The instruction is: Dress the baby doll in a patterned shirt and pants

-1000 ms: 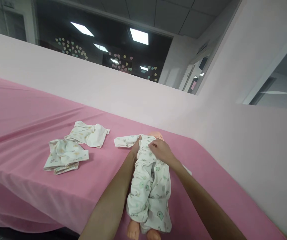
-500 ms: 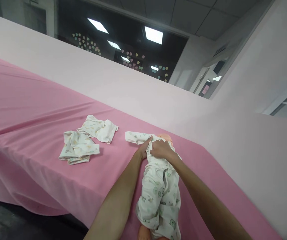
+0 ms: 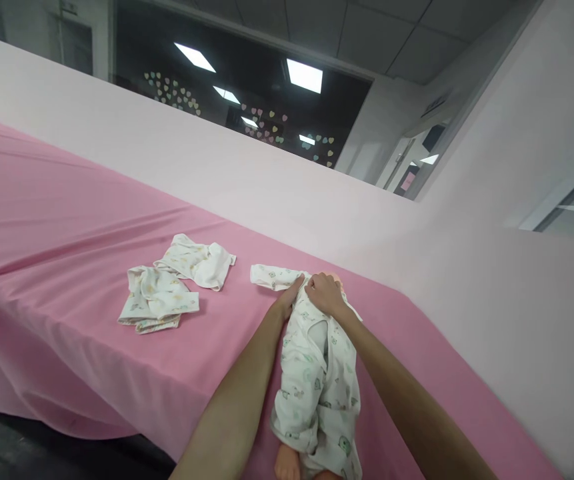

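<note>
A baby doll [image 3: 287, 463] lies on its back on the pink cloth, dressed in a white romper [image 3: 297, 387] with small green animal prints. Its feet point toward me, and its head is mostly hidden behind my right hand. The romper's front overlaps, with a curved gap at the belly. One sleeve stretches out to the left. At the shoulder by that sleeve, my left hand [image 3: 291, 300] is closed on the romper's edge, its fingertips partly hidden. My right hand [image 3: 325, 293] has curled fingers gripping the romper at the upper chest, near the neck.
Two small white printed garments [image 3: 197, 260] [image 3: 157, 300] lie crumpled to the left on the pink tablecloth [image 3: 91, 253]. Behind the table runs a white wall [image 3: 267, 193] with a dark window [image 3: 257, 67] above. The table's near edge drops off at lower left.
My right hand has shifted slightly up and right at the doll's chest. The romper's front is pulled flatter, and the gap at the belly shows wider. My left hand stays nearly in place.
</note>
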`<state>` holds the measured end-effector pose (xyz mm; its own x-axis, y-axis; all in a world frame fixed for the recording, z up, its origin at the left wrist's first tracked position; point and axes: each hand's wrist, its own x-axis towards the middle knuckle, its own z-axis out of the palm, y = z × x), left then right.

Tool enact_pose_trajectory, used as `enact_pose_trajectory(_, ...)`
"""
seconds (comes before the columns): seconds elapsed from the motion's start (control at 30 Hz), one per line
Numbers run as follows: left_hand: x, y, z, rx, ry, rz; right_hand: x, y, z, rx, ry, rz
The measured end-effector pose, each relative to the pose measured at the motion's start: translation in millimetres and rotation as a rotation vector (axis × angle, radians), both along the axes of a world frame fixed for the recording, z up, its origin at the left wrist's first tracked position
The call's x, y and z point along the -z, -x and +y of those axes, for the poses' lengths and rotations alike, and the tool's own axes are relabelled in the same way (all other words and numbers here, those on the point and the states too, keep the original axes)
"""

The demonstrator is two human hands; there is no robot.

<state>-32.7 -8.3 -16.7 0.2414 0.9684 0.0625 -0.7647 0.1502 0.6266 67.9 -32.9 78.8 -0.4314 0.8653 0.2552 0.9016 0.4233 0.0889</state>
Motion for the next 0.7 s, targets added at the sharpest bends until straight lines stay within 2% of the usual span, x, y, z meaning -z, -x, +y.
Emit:
enact_pose_trajectory(0.2, 5.1, 2.7, -5.3, -0.052, -0.057, 0.167, 3.6, -61.7, -13.1, 0.103, -0.085, 0.216)
enact_pose_trajectory(0.3, 4.4, 18.6, -12.8, 0.011, -0.117, 0.416, 8.6, -90.8, -15.0, 0.129, -0.085, 0.227)
enact_pose_trajectory(0.37, 1.2, 33.5, -18.4, -0.026, -0.129, 0.687, 12.7, -102.5, -14.6, 0.105, -0.048, 0.241)
enact_pose_trajectory(0.47, -8.0, 48.9, -25.5, -0.218, -0.166, 1.064, 17.6, -107.4, -12.4, 0.095, -0.036, 0.276)
enact_pose_trajectory(0.53, -15.6, 48.4, -28.1, -0.395, -0.264, 1.239, 18.1, -104.5, -10.8, 0.119, -0.088, 0.349)
enact_pose_trajectory(0.67, -28.1, 30.9, -30.6, -0.819, -0.422, 1.438, 13.3, -98.6, -10.6, 0.085, -0.235, 0.627)
enact_pose_trajectory(0.7, -29.9, 27.4, -32.2, -0.885, -0.439, 1.455, 12.6, -99.8, -11.9, 0.068, -0.272, 0.679)
